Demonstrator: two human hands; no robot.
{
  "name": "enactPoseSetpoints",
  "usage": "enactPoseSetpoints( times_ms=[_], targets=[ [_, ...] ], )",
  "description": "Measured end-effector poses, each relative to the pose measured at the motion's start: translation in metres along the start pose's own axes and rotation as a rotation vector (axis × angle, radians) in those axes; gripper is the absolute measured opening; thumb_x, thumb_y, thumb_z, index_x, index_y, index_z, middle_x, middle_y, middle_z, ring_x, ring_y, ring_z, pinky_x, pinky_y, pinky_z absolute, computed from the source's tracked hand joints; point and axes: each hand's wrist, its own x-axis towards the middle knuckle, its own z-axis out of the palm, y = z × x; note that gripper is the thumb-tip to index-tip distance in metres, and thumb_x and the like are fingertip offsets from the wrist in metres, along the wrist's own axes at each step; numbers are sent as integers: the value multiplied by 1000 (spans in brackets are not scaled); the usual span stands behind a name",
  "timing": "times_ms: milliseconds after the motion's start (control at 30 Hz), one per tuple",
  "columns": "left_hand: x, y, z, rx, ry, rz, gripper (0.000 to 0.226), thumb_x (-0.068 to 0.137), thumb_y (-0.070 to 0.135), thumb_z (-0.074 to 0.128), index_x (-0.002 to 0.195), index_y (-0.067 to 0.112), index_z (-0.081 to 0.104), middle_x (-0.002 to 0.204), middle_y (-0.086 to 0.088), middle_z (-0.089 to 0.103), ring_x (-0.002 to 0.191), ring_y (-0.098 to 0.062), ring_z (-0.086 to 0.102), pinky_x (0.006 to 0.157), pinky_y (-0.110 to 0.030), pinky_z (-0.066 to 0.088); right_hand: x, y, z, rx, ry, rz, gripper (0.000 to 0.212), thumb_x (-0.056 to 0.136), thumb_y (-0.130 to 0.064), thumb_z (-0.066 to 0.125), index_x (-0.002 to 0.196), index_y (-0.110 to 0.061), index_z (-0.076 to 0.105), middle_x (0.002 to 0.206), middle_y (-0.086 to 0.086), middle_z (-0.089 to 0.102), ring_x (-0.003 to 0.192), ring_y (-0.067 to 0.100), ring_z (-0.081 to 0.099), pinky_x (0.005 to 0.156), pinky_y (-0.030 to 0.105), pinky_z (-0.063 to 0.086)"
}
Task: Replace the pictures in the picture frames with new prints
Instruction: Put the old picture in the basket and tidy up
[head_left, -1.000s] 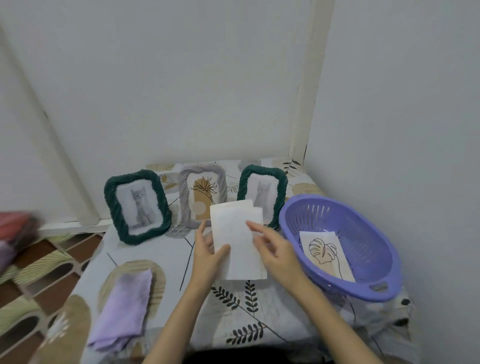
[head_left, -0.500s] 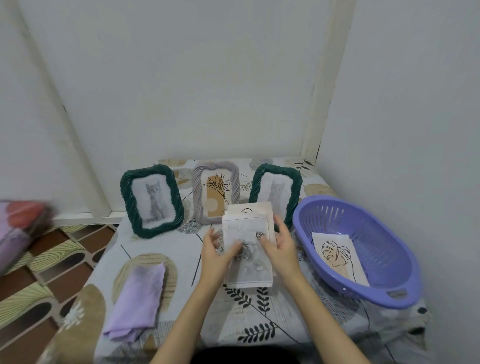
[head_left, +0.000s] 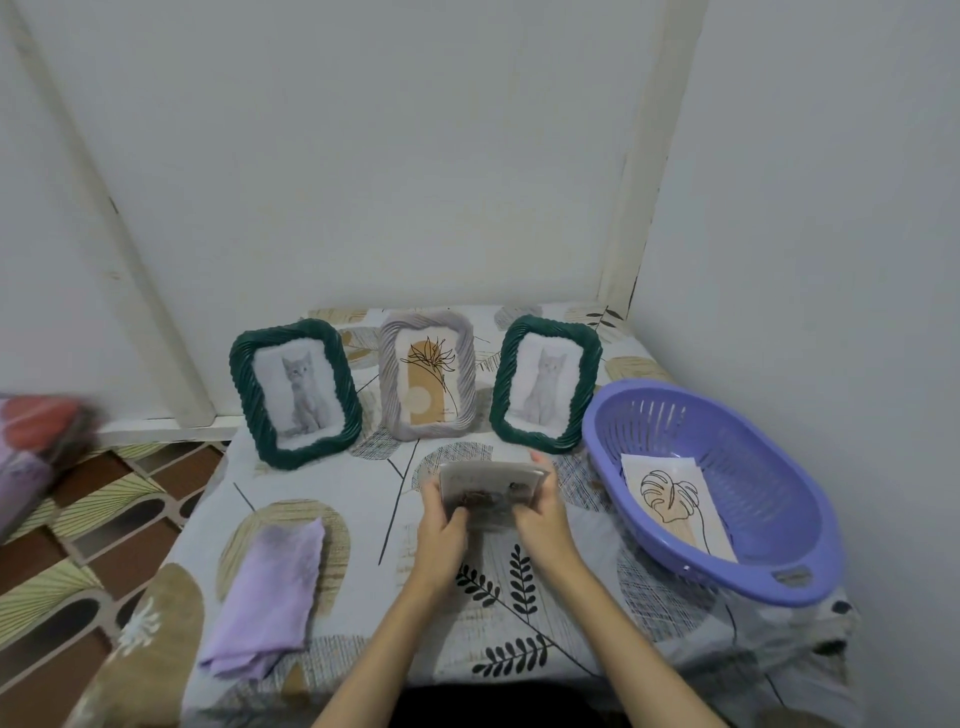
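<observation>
Three frames stand in a row at the back of the table. The left green frame (head_left: 295, 392) and the right green frame (head_left: 545, 382) each show a grey kitten. Between them, the lilac frame (head_left: 427, 381) shows a line-drawn plant. My left hand (head_left: 441, 525) and my right hand (head_left: 540, 512) together grip a small stack of prints (head_left: 491, 491) above the table's middle, tilted toward me, with a blurred dark picture on top. Another print, a leaf drawing (head_left: 675, 506), lies inside the purple basket (head_left: 769, 447).
A folded lilac cloth (head_left: 270, 587) lies on the patterned tablecloth (head_left: 545, 623) at front left. White walls close in behind and on the right. Patterned floor and a blurred red and purple bundle (head_left: 36, 447) are at the left.
The prints were turned over from their blank white back to a pictured side, then lowered and tilted flatter toward me. Both hands stayed on them.
</observation>
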Motion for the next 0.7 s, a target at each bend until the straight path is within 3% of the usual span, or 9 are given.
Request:
enactPoseSetpoints(
  times_ms=[100,167,267,367,467,500,600,633,700],
  targets=[
    [5,9,6,-34,-6,11,49,92,-8,33,135,14,22,125,-5,44,111,-10,49,85,-9,46,0,-14,-2,-56,99,-63,60,89,1,48,137,-23,23,113,0,52,104,15,55,80,14,48],
    [9,23,11,-82,10,81,64,90,-11,36,141,20,13,134,-6,39,120,-15,47,90,-17,48,2,-29,-8,-72,204,-159,61,87,6,49,137,-20,26,104,1,51,93,14,55,67,7,45],
    [15,52,23,-102,6,243,64,88,-10,44,132,32,25,118,3,49,104,-14,58,77,-25,55,3,-55,-28,-49,302,-297,49,86,6,49,126,-22,42,101,3,57,89,15,60,68,19,51],
    [28,77,41,25,-74,385,51,84,-6,55,117,32,48,116,7,58,97,-21,61,75,-28,53,6,-76,-69,-112,340,-325,44,83,8,49,113,-23,58,106,-3,61,84,16,59,70,21,51],
    [40,95,65,258,-189,450,45,77,1,67,115,24,59,115,10,59,96,-9,55,77,-14,42,10,-88,-122,-200,272,-238,49,78,10,51,112,-22,63,92,-5,63,64,20,52,58,28,47],
    [44,100,75,327,-224,438,46,75,6,71,117,22,59,113,10,58,94,-6,51,81,-16,42,11,-89,-140,-248,251,-205,49,76,10,53,110,-23,64,91,-5,62,61,19,49,59,30,46],
    [58,103,111,513,-321,397,56,70,21,78,122,22,57,115,5,59,102,-15,50,93,-36,44,16,-88,-188,-367,210,-103,51,74,13,57,108,-25,63,102,-2,63,73,19,56,77,39,52],
    [63,101,123,603,-355,396,58,69,26,78,122,23,56,118,4,60,107,-18,49,96,-39,41,19,-87,-201,-424,209,-74,51,73,14,58,110,-20,64,105,2,64,81,18,58,84,36,51],
    [69,96,146,828,-440,407,57,71,34,75,123,25,56,121,4,60,115,-20,46,100,-38,34,25,-80,-221,-541,194,-14,50,70,16,58,112,-12,64,112,12,65,89,17,58,81,23,47]
  ],
)
